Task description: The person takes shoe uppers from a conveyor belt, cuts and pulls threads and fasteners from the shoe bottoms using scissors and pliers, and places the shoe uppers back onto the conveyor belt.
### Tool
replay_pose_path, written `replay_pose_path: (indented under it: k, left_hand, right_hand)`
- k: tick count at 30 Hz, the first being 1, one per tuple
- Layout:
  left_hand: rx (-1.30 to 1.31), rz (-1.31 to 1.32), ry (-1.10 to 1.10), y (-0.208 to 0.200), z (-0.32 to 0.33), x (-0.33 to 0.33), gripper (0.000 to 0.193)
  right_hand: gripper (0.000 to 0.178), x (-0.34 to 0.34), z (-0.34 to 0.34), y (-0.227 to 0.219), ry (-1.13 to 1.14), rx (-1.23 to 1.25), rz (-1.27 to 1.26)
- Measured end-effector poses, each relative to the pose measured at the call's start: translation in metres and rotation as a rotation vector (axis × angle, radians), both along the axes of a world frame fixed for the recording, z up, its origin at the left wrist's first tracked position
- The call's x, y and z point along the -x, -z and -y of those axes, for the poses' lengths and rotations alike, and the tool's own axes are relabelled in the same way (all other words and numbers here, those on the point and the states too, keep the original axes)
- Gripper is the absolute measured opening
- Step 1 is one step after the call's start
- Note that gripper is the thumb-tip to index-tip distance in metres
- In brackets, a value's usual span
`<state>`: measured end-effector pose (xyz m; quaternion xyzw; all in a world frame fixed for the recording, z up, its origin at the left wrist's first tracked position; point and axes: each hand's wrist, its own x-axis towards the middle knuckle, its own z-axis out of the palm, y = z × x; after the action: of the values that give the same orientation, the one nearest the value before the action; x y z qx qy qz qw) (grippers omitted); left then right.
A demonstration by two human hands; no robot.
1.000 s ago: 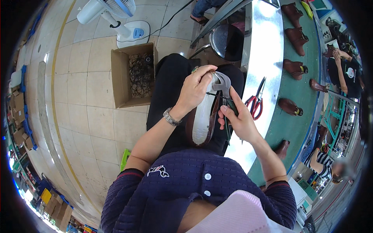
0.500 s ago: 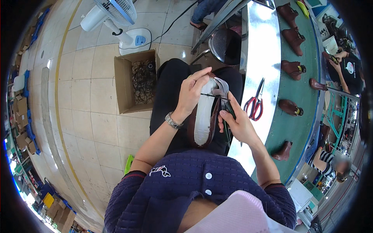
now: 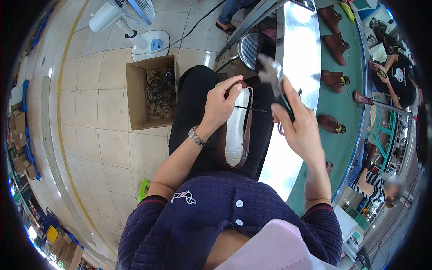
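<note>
A brown leather shoe upper (image 3: 221, 150) lies over my lap with its white underside (image 3: 235, 135) facing up. My left hand (image 3: 220, 102) is closed round the far end of the shoe, thumb at the white underside's edge. A thin dark strip (image 3: 252, 109) crosses the underside and sticks out to the right. My right hand (image 3: 297, 121) is closed round the dark green handles of lasting pliers (image 3: 272, 74). Their metal head is raised to the right of the shoe, apart from it and smeared by motion.
A shiny metal bench edge (image 3: 303, 45) runs along my right, beside a green belt (image 3: 310, 189) bearing several brown boots (image 3: 335, 47). On the left stand an open cardboard box (image 3: 135, 99) with dark tangled strands and a fan (image 3: 150, 45). A stool (image 3: 252, 51) is ahead; co-workers are at far right.
My right hand has lifted the pliers off the shoe's edge and swung them up and right. The dark strip now sticks out freely. My left hand keeps its hold.
</note>
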<state>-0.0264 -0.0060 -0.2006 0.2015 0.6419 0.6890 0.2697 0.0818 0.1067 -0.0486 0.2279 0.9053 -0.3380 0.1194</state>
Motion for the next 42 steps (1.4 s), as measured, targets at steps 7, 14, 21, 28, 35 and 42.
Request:
replay_pose_path:
  k: [7,14,21,28,35,42]
  left_hand:
    - [0.016,-0.057,0.065,0.001,0.002,0.005,0.028]
    - [0.000,-0.048,0.074,0.001,0.000,0.004,0.028]
    - [0.001,-0.107,0.106,0.003,0.003,0.007,0.029]
    - [0.046,0.066,0.123,0.007,0.040,-0.006,0.065]
    - [0.182,0.742,0.417,-0.023,0.061,-0.011,0.072]
    - [0.201,0.696,0.477,-0.066,0.067,-0.007,0.082]
  right_hand:
    - [0.069,0.009,-0.009,0.037,-0.276,-0.288,0.078]
    - [0.073,0.006,-0.004,0.062,-0.215,-0.322,-0.029]
    - [0.073,0.006,-0.008,0.050,-0.220,-0.244,-0.359]
    - [0.072,0.024,-0.006,0.043,-0.257,-0.198,-0.200]
    - [0.071,0.024,-0.003,0.052,-0.145,-0.157,-0.058]
    - [0.060,-0.035,0.002,0.039,0.429,0.417,-0.508]
